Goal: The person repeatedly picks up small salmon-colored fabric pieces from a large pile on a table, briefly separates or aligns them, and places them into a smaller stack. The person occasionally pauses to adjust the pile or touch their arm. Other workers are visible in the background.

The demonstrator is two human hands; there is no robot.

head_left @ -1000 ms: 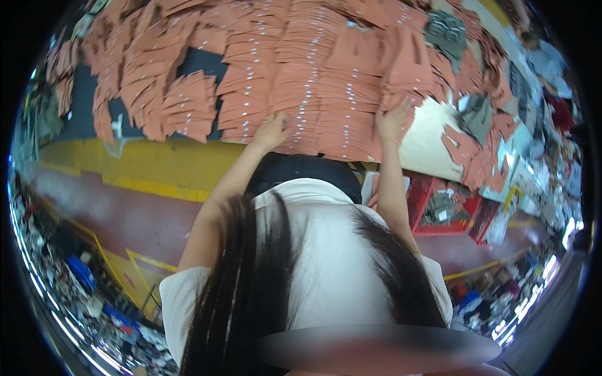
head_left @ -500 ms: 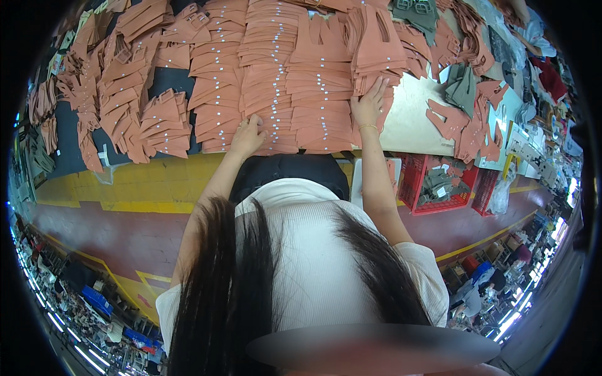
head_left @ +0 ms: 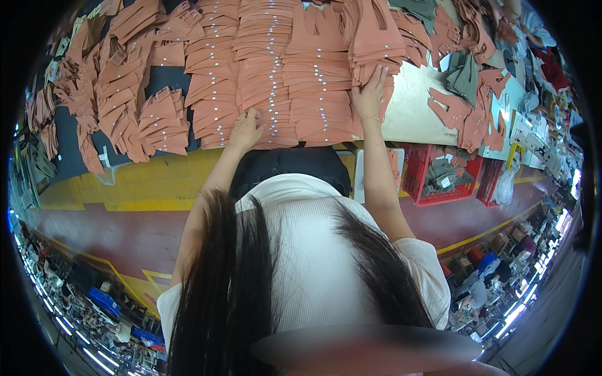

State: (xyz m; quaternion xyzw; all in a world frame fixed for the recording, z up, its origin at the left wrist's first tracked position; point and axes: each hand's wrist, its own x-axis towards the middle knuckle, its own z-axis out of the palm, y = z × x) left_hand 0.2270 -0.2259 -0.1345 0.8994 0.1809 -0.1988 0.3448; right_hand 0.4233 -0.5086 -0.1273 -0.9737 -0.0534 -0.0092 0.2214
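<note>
Salmon-coloured cut pieces [head_left: 263, 94], flat like fabric or leather, lie in long overlapping columns with small white stickers on them. My left hand [head_left: 246, 131] rests on the near end of these columns, fingers loosely bent, thumb apart, nothing visible in it. Farther right, my right hand [head_left: 370, 98] lies with fingers stretched out on the near edge of a separate stack of salmon pieces [head_left: 375, 47]. That stack has cut-out slots and overlaps the column beside it. What lies under my right palm is hidden.
More salmon pieces [head_left: 125, 94] spread over a dark surface at the left. Dark green pieces [head_left: 463, 78] lie beyond a pale board [head_left: 417, 113] at the right. Red crates [head_left: 442, 199] stand below the table's right side, one holding green and salmon pieces.
The view has shifted slightly, so the table sits a little higher in it. Both hands stay on the same stacks, with no clear movement of the pieces.
</note>
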